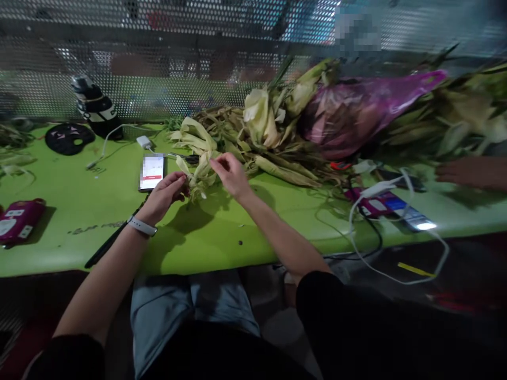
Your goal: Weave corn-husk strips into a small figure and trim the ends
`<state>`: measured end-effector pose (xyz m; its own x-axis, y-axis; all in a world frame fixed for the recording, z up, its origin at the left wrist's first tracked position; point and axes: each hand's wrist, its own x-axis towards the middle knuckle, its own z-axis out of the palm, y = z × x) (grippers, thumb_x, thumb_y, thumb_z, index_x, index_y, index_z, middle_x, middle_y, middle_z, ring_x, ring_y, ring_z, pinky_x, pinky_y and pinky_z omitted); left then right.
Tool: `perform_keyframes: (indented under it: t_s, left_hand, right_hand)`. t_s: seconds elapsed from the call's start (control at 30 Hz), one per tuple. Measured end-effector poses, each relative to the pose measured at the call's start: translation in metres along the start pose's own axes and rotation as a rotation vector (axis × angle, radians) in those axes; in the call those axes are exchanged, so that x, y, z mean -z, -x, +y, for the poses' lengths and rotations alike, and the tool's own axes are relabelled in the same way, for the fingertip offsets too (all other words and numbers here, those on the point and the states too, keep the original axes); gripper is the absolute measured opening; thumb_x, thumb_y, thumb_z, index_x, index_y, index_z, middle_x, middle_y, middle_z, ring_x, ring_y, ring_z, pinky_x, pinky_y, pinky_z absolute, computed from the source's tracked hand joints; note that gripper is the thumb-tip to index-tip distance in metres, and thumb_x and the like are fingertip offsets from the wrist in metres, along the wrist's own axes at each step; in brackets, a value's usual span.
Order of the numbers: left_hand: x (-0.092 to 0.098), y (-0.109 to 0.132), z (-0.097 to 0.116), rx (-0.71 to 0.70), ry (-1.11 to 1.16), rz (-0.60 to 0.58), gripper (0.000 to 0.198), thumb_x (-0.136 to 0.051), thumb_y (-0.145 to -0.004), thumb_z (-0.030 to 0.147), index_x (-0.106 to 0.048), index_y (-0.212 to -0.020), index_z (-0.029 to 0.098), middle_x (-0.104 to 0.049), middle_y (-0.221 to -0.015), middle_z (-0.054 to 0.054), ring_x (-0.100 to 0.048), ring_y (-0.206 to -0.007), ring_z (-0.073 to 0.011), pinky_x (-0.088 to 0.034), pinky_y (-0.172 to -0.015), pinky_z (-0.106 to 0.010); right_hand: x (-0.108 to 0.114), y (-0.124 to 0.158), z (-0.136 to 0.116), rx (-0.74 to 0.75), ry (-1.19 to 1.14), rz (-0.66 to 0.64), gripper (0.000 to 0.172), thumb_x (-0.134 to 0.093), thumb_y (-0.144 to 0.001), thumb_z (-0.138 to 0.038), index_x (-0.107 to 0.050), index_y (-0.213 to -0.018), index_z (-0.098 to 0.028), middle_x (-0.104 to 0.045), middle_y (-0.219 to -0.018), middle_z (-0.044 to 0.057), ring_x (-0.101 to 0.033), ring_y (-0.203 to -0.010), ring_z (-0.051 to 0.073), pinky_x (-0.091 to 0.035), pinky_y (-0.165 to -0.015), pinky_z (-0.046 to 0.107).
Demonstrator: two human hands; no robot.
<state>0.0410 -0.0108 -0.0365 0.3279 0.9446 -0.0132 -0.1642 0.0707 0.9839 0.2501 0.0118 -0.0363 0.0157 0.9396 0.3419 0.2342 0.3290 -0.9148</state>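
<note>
My left hand (168, 194), with a pale watch strap on its wrist, has its fingers closed on the left side of a bundle of pale corn husk (201, 171). From the right, my right hand (229, 173) pinches the same husk between thumb and fingers. The husk is held just over the green table (222, 232), its strips folded and curling between my hands. Right behind it lies a large heap of dried corn husks (233, 124). A phone (152, 173) with a lit screen lies close to my left hand.
A pink plastic bag (352, 113) stands among the husks. A black bottle (95, 108) and black mask (69, 138) are at the back left. A magenta box (20, 221) sits left. White cables (396, 277) hang over the edge at right, near another person's hand (459, 171).
</note>
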Motion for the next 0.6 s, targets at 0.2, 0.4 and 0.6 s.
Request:
perform_keyframes:
  t_s: [0.2,0.4,0.6]
  left_hand:
    - [-0.003,0.001,-0.008,-0.04,-0.08,-0.087,0.021,-0.061,-0.087,0.035,-0.063,-0.099,0.018,-0.053,-0.073,0.0,-0.046,-0.061,-0.0092,-0.036,-0.056,-0.021]
    - [-0.016,0.004,-0.006,-0.144,-0.235,-0.127,0.02,-0.061,-0.088,0.035,-0.062,-0.098,0.018,-0.05,-0.073,0.001,-0.04,-0.061,-0.0097,-0.034,-0.058,-0.023]
    - [-0.025,0.008,-0.001,-0.209,-0.238,-0.018,0.035,-0.063,-0.088,0.036,-0.055,-0.117,0.02,-0.042,-0.062,0.005,-0.036,-0.055,-0.0094,-0.031,-0.054,-0.023]
  right_hand:
    - [-0.004,0.009,-0.015,0.264,0.261,-0.056,0.036,-0.047,-0.092,-0.057,-0.063,-0.089,-0.024,-0.063,-0.101,0.006,-0.057,-0.106,0.021,-0.042,-0.095,0.036]
    - [-0.023,0.015,-0.008,0.07,0.152,-0.157,0.046,-0.044,-0.092,-0.061,-0.053,-0.068,-0.022,-0.044,-0.059,-0.003,-0.048,-0.06,0.013,-0.039,-0.061,0.027]
    - [-0.025,0.014,-0.005,0.092,-0.028,-0.048,0.043,-0.053,-0.088,-0.06,-0.062,-0.071,-0.022,-0.053,-0.066,-0.001,-0.053,-0.069,0.014,-0.042,-0.064,0.026]
